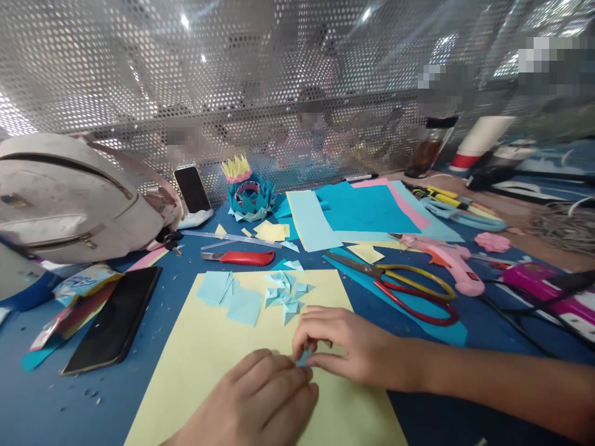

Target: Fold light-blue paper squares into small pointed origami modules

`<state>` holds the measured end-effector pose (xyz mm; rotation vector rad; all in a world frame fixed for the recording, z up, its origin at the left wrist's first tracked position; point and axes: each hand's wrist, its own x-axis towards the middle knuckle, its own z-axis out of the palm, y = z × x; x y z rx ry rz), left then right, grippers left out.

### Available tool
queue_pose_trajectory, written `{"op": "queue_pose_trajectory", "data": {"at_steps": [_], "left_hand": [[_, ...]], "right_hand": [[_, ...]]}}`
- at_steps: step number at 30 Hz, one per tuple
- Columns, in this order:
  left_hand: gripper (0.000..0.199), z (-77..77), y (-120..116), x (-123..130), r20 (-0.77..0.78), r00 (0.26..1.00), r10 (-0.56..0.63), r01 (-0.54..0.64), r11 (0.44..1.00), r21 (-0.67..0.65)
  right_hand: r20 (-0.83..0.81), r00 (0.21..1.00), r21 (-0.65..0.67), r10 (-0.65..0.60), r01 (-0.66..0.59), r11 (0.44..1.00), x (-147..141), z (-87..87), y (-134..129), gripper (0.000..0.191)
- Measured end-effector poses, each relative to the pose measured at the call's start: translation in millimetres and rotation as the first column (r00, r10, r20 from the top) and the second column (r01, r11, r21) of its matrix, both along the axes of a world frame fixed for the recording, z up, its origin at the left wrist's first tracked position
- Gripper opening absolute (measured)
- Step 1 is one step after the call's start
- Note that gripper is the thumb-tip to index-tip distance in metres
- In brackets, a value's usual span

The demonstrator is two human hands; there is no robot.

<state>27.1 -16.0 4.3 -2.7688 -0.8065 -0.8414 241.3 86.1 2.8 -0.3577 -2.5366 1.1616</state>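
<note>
Between the fingertips of my two hands is a small light-blue piece of paper [304, 357], mostly hidden by the fingers. My right hand [341, 344] pinches it between thumb and forefinger. My left hand [264, 396] is closed against the same piece, its fingertips out of sight. Both hands are over a pale yellow sheet [186, 378]. Just beyond them lie several folded light-blue paper points [284, 291]. Flat light-blue paper squares [244, 303] lie to their left on the sheet.
A red utility knife [246, 257], scissors [418, 291] and a pink glue gun [446, 260] lie beyond the sheet. A layered paper flower [251, 195] stands at the back near blue paper sheets [372, 207]. A dark phone [116, 319] and a backpack [69, 198] are at left.
</note>
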Motion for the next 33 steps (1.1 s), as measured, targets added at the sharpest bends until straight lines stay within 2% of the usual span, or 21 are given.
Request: {"op": "queue_pose_trajectory", "data": {"at_steps": [2,7,10,15,19,23,27,30,33], "left_hand": [[0.021,-2.6,-0.8,-0.8,-0.051,0.999,0.006,-0.007,0.999,-0.033],[0.024,-8.6,-2.3,-0.7,-0.03,1.0,0.0,-0.003,0.997,-0.074],[0.026,-10.8,-2.1,0.5,0.053,0.998,0.024,-0.022,0.999,-0.048],[0.025,-12.2,-1.8,0.6,0.027,0.999,0.045,-0.044,0.999,-0.031],[0.027,-25.5,-2.1,0.1,0.084,0.995,0.057,-0.057,0.998,0.007],[0.026,-39.8,-2.7,-0.7,0.108,0.991,0.074,-0.078,0.997,0.027],[0.028,-41.1,-1.9,-2.1,0.109,0.992,0.061,-0.065,0.997,0.034],[0.033,-39.7,-1.1,-2.9,0.122,0.991,0.059,-0.067,0.996,0.058],[0.035,-39.7,-1.3,-3.3,0.115,0.991,0.062,-0.071,0.995,0.074]], "right_hand": [[0.023,1.0,0.03,-0.014,0.013,0.999,0.5,-1.9,0.0,0.01],[0.01,0.997,0.042,-0.071,0.071,0.997,0.8,-6.3,-0.2,0.008],[-0.007,0.998,0.044,-0.069,0.069,0.997,0.2,-8.0,-0.1,0.006],[-0.006,0.996,0.02,-0.091,0.091,0.996,-2.1,-7.1,0.4,0.007],[-0.007,0.996,0.031,-0.093,0.093,0.995,-4.7,-6.1,1.3,0.012],[-0.042,0.997,0.149,-0.059,0.065,0.987,-4.6,-6.0,3.4,0.007],[-0.074,0.997,0.283,-0.02,0.04,0.958,-2.8,-4.7,4.9,0.013],[-0.087,0.996,0.388,-0.009,0.042,0.921,-2.3,-3.6,4.5,0.017],[-0.067,0.998,0.512,0.005,0.03,0.858,-2.3,-2.4,4.2,0.025]]}}
